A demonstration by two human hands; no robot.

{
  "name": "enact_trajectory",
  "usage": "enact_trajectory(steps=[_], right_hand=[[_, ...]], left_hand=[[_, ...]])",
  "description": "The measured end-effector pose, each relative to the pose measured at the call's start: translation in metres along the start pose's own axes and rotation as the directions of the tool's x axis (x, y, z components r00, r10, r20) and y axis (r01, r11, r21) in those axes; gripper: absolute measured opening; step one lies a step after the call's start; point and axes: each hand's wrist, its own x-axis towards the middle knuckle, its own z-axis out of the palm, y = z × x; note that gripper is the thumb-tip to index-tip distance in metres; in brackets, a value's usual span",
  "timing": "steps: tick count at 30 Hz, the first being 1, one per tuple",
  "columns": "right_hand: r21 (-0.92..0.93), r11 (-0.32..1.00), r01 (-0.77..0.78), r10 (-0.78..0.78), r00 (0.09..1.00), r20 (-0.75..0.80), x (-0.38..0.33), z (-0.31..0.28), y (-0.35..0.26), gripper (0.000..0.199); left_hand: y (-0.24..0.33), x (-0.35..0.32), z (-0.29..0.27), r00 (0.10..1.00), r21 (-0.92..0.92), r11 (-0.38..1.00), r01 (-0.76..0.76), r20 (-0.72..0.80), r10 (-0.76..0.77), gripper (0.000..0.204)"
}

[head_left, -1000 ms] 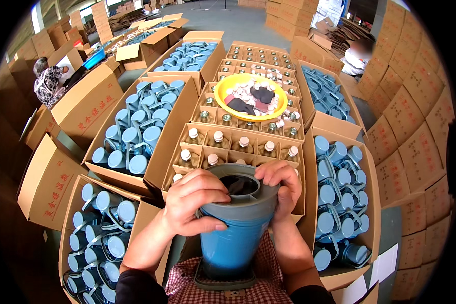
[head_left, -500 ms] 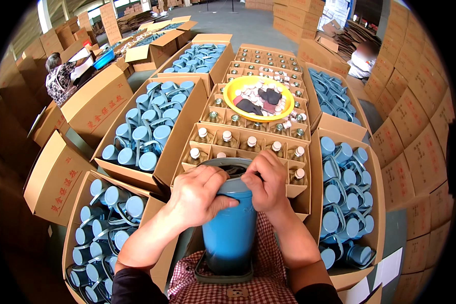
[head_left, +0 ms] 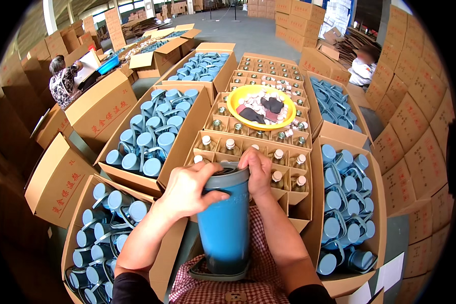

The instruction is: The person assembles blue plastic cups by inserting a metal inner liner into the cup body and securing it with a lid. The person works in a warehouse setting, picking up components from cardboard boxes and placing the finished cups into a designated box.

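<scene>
A blue thermos casing [head_left: 223, 223] stands upright in front of my apron, its grey-rimmed open end at the top. At its lower end a grey handle [head_left: 215, 276] rests against my lap. My left hand [head_left: 187, 186] grips the rim from the left, fingers over the edge and thumb pressed on the blue side. On the right of the rim my right hand [head_left: 257, 169] is closed round the edge, its fingers curled. Just beyond, a divided carton [head_left: 294, 202] holds glass liners [head_left: 278, 156] with pinkish-white caps. What is inside the casing is mostly hidden.
Open cartons of blue thermos parts flank me, with one box [head_left: 159, 177] on the left and another [head_left: 380, 202] on the right. A yellow basin [head_left: 233, 109] of small pale pieces sits on the liners. Stacked cartons [head_left: 410, 147] rise at right. Two people work farther off.
The casing and both hands have shifted slightly left. My right hand has moved left along with the rim, and the hands are closer together. Both still grip it.
</scene>
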Motion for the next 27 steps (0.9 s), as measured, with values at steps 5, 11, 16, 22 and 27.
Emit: enact_trajectory(steps=[5, 11, 16, 22, 27], right_hand=[[-0.085, 0.996, -0.005, 0.005, 1.0, 0.002, 0.0, 0.006, 0.005, 0.046], [0.029, 0.99, -0.139, 0.14, 0.99, -0.018, -0.001, -0.007, 0.017, 0.04], [0.542, 0.77, -0.336, 0.314, 0.94, 0.136, 0.0, -0.018, 0.055, 0.055], [-0.151, 0.986, -0.074, 0.14, 0.856, 0.498, -0.006, -0.043, -0.029, 0.084], [0.195, 0.897, -0.398, 0.341, 0.9, 0.27, 0.002, -0.052, -0.012, 0.08]], left_hand=[[0.014, 0.011, 0.026, 0.998, 0.193, 0.981, 0.024, -0.062, -0.012, 0.042], [0.013, 0.02, 0.037, 0.997, 0.213, 0.976, 0.049, -0.064, -0.036, 0.035], [0.014, 0.027, 0.047, 0.992, 0.098, 0.995, -0.011, -0.127, 0.023, 0.019], [-0.061, -0.013, 0.048, 0.975, -0.765, 0.633, -0.117, -0.21, -0.073, 0.032], [-0.021, 0.031, 0.009, 0.966, -0.56, 0.805, 0.198, 0.249, -0.064, 0.032]])
